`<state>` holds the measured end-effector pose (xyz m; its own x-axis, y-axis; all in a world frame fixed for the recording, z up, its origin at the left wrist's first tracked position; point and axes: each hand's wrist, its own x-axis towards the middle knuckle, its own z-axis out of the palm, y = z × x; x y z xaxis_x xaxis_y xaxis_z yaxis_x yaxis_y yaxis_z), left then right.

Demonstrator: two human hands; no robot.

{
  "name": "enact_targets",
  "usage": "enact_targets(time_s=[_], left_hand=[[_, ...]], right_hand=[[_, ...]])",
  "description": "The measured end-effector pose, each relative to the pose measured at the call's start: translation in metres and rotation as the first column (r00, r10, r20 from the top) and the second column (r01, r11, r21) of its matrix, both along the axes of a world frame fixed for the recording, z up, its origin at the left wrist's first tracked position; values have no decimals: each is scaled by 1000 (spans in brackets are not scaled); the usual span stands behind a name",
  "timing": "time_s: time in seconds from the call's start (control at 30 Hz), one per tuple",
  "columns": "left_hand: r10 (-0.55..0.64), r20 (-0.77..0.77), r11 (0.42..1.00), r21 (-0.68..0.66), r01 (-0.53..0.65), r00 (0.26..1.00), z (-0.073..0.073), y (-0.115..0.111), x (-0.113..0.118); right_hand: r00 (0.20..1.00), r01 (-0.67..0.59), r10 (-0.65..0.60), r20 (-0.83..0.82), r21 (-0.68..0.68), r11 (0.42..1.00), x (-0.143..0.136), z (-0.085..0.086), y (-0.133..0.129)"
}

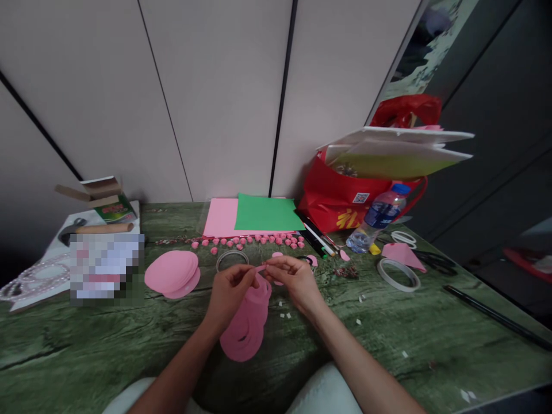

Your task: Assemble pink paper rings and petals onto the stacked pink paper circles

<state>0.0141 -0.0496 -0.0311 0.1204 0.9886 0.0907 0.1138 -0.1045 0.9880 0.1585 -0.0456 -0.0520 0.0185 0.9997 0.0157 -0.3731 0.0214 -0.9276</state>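
My left hand [232,290] and my right hand [296,280] meet near the middle of the table, both pinching a narrow pink paper strip [260,268] between their fingertips. Under and just in front of them lies a pile of curved pink paper pieces [244,333], partly covered by my left hand. To the left rests a stack of round pink paper discs [172,271]. Behind my left hand is a roll of tape [233,259]. A row of small pink rolled paper flowers [267,239] stretches along the table behind both hands.
Green paper [267,213] overlaps pink paper [221,217] at the back. A red bag [319,192], a bottle [377,221], a white tape roll [398,275] and scissors [435,261] are at the right. An opened box [112,208] and bead strings [38,276] sit left.
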Motion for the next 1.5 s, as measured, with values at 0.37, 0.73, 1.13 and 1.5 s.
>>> enact_targets(time_s=[0.37,0.73,1.13,1.5], left_hand=[[-10,7,1000,4,10,1000,-2,-1,-1],[-12,-8,1000,-3,12,1000,-2,-1,-1],[15,12,1000,-4,-15,1000,-1,-1,-1],[-18,-40,999,30,19,999,1,-3,0]], right_hand=[[999,-5,3,52,44,999,0,1,-1],[1000,-20,20,12,13,1000,1,1,-2],[999,-38,37,28,35,999,0,6,-4],[998,15,-17,56,33,999,1,-1,-2]])
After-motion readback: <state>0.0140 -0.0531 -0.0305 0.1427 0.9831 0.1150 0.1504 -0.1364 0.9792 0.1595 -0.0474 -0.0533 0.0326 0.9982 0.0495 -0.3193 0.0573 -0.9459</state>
